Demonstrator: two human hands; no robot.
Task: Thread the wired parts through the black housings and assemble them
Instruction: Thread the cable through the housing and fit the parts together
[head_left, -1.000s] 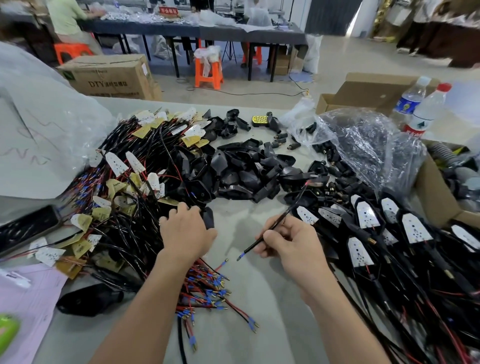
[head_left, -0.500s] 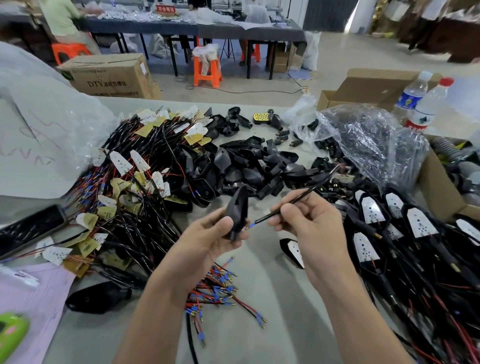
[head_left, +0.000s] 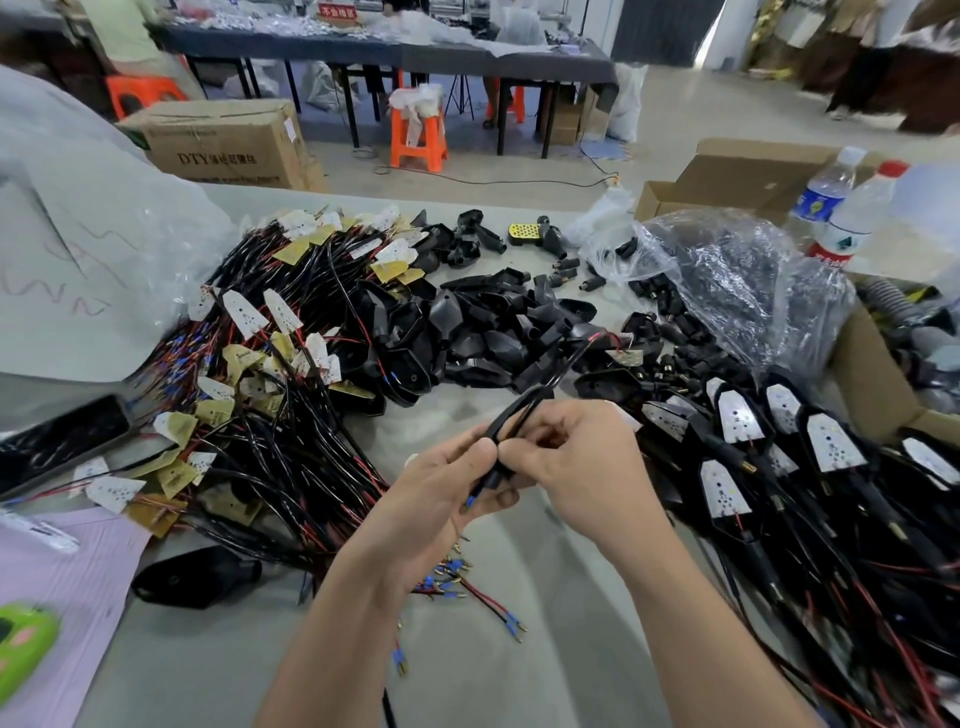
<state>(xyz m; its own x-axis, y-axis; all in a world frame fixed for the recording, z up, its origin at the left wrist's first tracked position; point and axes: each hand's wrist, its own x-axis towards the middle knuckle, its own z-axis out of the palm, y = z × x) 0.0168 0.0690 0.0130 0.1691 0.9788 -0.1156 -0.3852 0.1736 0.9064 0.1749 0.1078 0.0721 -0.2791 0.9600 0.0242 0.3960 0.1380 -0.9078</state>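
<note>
My left hand (head_left: 436, 499) is curled round a small black housing (head_left: 492, 480), thumb on top, and most of the part is hidden in the grip. My right hand (head_left: 582, 457) meets it knuckle to thumb and pinches the wire (head_left: 545, 387) just where it enters the housing. The wire's blue tip (head_left: 470, 501) pokes out below my left thumb. From my fingers the wire rises up and to the right, over the heap, to its little board (head_left: 625, 357). Both forearms come in from the bottom edge and converge, the hands raised off the table (head_left: 519, 649).

Beyond them lies the heap of loose housings (head_left: 493, 338). To the left sprawls a tangle of wired boards (head_left: 270, 364), red and black leads with blue ends. To the right lie the assembled units (head_left: 779, 441), boards face up. One stray housing (head_left: 197, 577) sits near a pink sheet (head_left: 57, 582) at lower left. A clear bag (head_left: 737, 291) slumps against an open box (head_left: 872, 384), with two bottles (head_left: 852, 213) behind.

Past the table stand a carton (head_left: 228, 145), an orange stool (head_left: 418, 132) and a long dark bench (head_left: 467, 54).
</note>
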